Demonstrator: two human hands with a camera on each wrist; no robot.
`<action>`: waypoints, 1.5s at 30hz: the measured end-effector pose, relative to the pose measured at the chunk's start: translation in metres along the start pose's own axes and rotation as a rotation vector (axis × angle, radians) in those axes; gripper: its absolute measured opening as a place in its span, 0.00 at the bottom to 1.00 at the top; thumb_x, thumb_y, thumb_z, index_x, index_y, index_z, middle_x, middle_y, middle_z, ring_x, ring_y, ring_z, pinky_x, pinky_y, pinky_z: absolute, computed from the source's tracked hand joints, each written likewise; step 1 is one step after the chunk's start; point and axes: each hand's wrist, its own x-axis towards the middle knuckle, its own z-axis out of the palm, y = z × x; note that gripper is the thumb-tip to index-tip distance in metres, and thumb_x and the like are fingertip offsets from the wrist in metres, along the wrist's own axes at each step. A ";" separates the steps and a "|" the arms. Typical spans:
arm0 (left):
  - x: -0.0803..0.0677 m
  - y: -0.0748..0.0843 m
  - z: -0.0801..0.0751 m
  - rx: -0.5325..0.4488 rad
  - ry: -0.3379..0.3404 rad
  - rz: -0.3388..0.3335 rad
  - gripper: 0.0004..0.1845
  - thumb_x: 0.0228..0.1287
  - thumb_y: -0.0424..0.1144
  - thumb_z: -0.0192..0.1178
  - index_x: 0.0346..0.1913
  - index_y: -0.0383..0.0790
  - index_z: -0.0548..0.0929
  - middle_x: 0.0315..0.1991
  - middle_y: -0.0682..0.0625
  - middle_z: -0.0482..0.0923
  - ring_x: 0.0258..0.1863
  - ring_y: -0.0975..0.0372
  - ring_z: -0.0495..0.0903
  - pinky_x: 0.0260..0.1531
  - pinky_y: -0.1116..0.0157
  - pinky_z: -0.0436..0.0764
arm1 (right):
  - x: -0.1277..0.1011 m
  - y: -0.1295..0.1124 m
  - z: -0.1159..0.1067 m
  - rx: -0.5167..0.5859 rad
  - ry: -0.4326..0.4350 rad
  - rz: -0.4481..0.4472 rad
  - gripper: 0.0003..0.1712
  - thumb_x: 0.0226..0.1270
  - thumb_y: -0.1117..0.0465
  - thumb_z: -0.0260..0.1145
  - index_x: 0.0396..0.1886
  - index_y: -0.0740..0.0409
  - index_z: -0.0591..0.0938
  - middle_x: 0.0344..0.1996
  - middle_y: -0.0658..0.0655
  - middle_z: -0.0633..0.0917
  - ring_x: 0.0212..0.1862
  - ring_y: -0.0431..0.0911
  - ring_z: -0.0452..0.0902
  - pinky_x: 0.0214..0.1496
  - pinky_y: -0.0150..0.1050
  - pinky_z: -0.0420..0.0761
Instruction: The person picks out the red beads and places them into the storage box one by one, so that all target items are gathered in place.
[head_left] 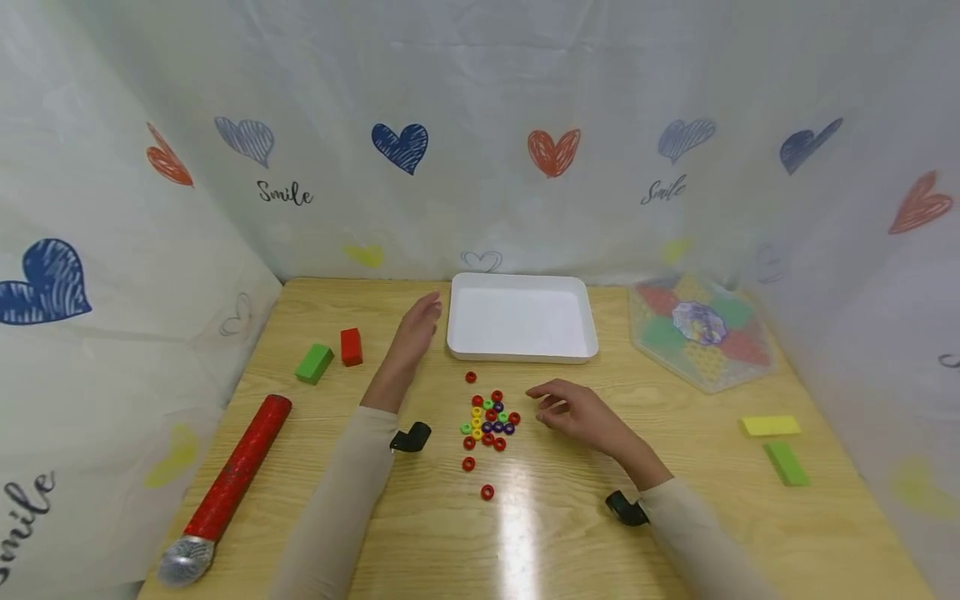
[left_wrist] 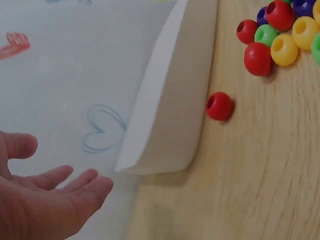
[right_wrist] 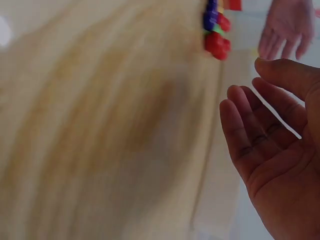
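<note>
A loose cluster of red, yellow, green and purple beads (head_left: 491,415) lies mid-table in the head view, with a few red ones apart from it. Just behind stands a white tray (head_left: 522,358) with nothing in it. My left hand (head_left: 417,330) hovers by the tray's left side; in the left wrist view its fingers (left_wrist: 95,192) are spread and hold nothing. To the right of the beads is my right hand (head_left: 576,410), fingers loosely bent. The right wrist view shows that palm bare, with no bead in it. A single red bead (left_wrist: 220,106) sits near the tray's wall.
At the left lie a red microphone-like tube (head_left: 238,469), a green block (head_left: 314,363) and a red block (head_left: 351,347). A clear hexagonal box (head_left: 701,333) with coloured sections is at the back right. Yellow (head_left: 771,426) and green (head_left: 787,463) blocks lie near the right edge.
</note>
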 end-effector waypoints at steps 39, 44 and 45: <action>0.046 -0.054 0.014 -0.102 0.004 -0.062 0.27 0.72 0.27 0.43 0.72 0.36 0.61 0.70 0.37 0.61 0.71 0.50 0.59 0.71 0.56 0.60 | 0.067 -0.015 -0.008 -0.156 -0.001 -0.078 0.11 0.60 0.64 0.69 0.42 0.50 0.81 0.35 0.44 0.80 0.36 0.36 0.76 0.39 0.31 0.81; 0.044 -0.059 0.014 -0.182 -0.004 -0.073 0.26 0.72 0.28 0.44 0.72 0.36 0.61 0.72 0.40 0.60 0.72 0.53 0.58 0.72 0.57 0.59 | 0.124 -0.020 -0.028 -0.092 0.038 0.006 0.09 0.61 0.61 0.70 0.41 0.51 0.81 0.35 0.48 0.82 0.37 0.40 0.78 0.38 0.34 0.82; 0.044 -0.060 0.014 -0.192 0.000 -0.078 0.26 0.73 0.28 0.44 0.72 0.37 0.62 0.72 0.41 0.60 0.72 0.53 0.57 0.72 0.57 0.58 | 0.136 -0.018 -0.030 -0.078 0.036 0.030 0.09 0.61 0.60 0.70 0.40 0.51 0.81 0.36 0.48 0.82 0.38 0.41 0.78 0.38 0.35 0.81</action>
